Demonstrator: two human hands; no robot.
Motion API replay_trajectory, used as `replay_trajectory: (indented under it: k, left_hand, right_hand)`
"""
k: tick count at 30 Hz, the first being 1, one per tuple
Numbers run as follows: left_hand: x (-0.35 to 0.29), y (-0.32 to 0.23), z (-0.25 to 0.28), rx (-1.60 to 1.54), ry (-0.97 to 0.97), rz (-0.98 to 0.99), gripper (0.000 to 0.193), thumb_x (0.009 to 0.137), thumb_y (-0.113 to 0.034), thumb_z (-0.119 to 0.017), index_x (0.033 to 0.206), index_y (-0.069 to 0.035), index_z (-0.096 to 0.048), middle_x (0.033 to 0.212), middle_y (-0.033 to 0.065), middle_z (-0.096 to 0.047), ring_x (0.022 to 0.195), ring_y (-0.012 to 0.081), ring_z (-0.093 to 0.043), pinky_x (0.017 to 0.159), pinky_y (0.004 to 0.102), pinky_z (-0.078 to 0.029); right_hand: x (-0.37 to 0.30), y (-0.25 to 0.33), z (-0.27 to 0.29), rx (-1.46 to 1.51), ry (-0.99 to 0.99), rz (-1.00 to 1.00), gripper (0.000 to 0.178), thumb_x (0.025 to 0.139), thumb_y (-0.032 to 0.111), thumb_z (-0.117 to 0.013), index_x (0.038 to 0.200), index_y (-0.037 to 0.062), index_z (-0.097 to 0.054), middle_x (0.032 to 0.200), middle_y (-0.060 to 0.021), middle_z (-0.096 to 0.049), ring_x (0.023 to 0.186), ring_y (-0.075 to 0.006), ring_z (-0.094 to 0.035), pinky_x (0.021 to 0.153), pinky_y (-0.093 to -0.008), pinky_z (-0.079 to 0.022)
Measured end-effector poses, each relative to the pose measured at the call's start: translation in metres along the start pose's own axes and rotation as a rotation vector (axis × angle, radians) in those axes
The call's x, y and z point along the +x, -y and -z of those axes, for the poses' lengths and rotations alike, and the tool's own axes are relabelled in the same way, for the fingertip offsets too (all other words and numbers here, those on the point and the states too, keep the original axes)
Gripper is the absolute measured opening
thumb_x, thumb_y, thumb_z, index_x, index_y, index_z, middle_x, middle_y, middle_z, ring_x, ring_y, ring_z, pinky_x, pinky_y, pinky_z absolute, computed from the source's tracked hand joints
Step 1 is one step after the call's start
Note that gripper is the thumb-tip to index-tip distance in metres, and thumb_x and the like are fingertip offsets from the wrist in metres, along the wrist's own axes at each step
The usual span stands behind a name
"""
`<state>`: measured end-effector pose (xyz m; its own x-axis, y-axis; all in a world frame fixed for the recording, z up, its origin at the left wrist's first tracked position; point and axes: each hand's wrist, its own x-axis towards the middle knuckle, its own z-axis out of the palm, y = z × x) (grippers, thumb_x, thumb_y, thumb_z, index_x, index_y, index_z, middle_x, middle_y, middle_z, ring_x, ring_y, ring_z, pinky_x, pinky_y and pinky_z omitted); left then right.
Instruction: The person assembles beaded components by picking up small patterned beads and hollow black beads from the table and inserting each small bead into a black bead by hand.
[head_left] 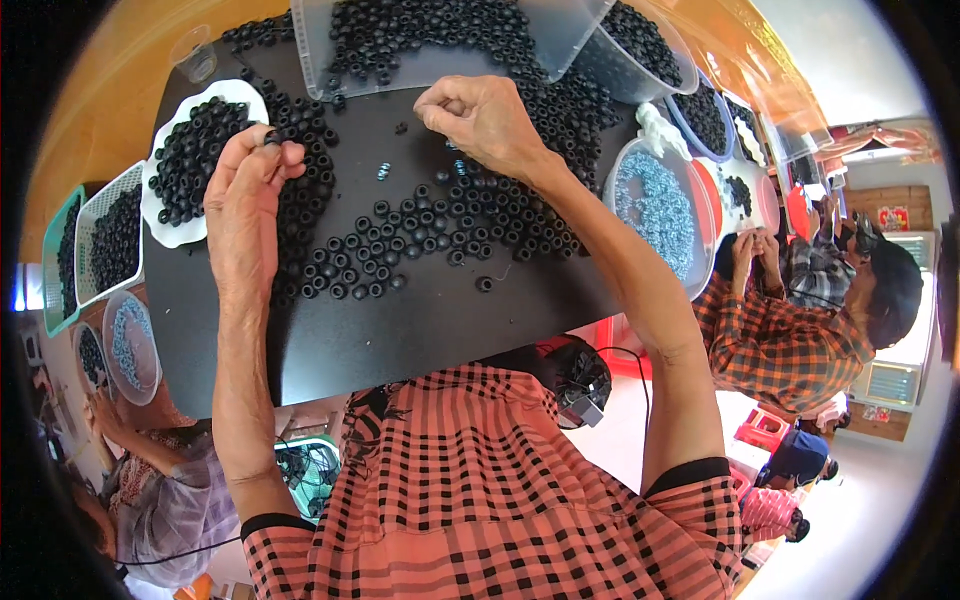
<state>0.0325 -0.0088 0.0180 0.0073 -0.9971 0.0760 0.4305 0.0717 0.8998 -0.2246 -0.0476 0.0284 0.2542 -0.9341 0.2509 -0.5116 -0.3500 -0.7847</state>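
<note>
My left hand (243, 195) is raised at the right edge of a white scalloped plate (157, 222). Its thumb and fingers pinch a small black bead-like piece (272, 137). My right hand (485, 122) hovers over the dark table near the big clear bin, fingertips pressed together; whatever they hold is too small to make out. Between the hands lie a small black bit (401, 128) and a small blue shiny piece (383, 171). Another blue piece (459, 167) is just below my right hand. Loose black pieces with round holes (385, 240) spread across the tabletop (400, 335).
A clear bin (308, 50) of black pieces stands at the far side. A tub (612, 190) of light-blue pieces is at right, a clear cup (196, 62) far left. Baskets (88, 290) line the left edge. Other people sit left and right, including one in an orange checked shirt (790, 345).
</note>
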Motion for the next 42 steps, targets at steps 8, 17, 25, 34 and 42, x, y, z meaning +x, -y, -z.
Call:
replay_trajectory:
  k: [8, 17, 25, 34, 42]
  left_hand:
    - [-0.005, 0.002, -0.004, 0.003, 0.058, 0.04, 0.018, 0.091, -0.007, -0.051, 0.106, 0.001, -0.057, 0.089, 0.0085, -0.063, 0.087, 0.0155, -0.058, 0.085, 0.0296, -0.046]
    - [-0.008, 0.008, -0.007, 0.002, 0.063, 0.082, 0.017, 0.09, -0.007, -0.051, 0.104, 0.001, -0.058, 0.089, 0.0077, -0.063, 0.083, 0.014, -0.058, 0.084, 0.0286, -0.045]
    - [-0.009, 0.009, -0.011, 0.015, 0.062, 0.097, 0.018, 0.091, -0.006, -0.05, 0.105, 0.001, -0.058, 0.087, 0.0077, -0.062, 0.082, 0.0138, -0.058, 0.083, 0.0289, -0.046]
    - [-0.027, 0.016, -0.029, 0.134, 0.156, 0.22, 0.014, 0.091, -0.006, -0.051, 0.101, -0.002, -0.06, 0.085, 0.0053, -0.065, 0.079, 0.0101, -0.06, 0.078, 0.0244, -0.047]
    - [-0.038, 0.017, -0.043, 0.168, 0.194, 0.24, 0.012, 0.088, 0.001, -0.053, 0.098, -0.003, -0.059, 0.078, -0.0011, -0.061, 0.077, 0.0076, -0.061, 0.075, 0.0219, -0.047]
  right_hand:
    - [-0.014, -0.004, 0.019, -0.262, 0.41, 0.155, 0.014, 0.081, 0.013, -0.065, 0.086, 0.0014, -0.07, 0.069, -0.0029, -0.066, 0.061, -0.0074, -0.057, 0.057, -0.0251, -0.046]
    - [-0.016, -0.001, 0.032, -0.248, 0.247, 0.106, 0.015, 0.08, 0.014, -0.062, 0.087, 0.0022, -0.069, 0.066, -0.006, -0.065, 0.056, -0.0104, -0.057, 0.056, -0.0252, -0.047]
    - [-0.023, -0.013, 0.024, -0.029, -0.202, -0.036, 0.014, 0.085, 0.01, -0.063, 0.095, 0.0025, -0.069, 0.073, 0.0021, -0.066, 0.061, -0.0017, -0.05, 0.054, -0.0187, -0.041]
    - [-0.029, -0.014, 0.012, 0.068, -0.23, -0.111, 0.012, 0.086, 0.006, -0.063, 0.094, 0.0005, -0.069, 0.064, 0.0047, -0.058, 0.057, -0.0006, -0.044, 0.05, -0.0185, -0.035]
    - [0.004, -0.007, -0.009, -0.096, -0.14, 0.101, 0.012, 0.083, 0.008, -0.063, 0.091, 0.0008, -0.069, 0.062, 0.0009, -0.057, 0.054, -0.0043, -0.045, 0.049, -0.0223, -0.038]
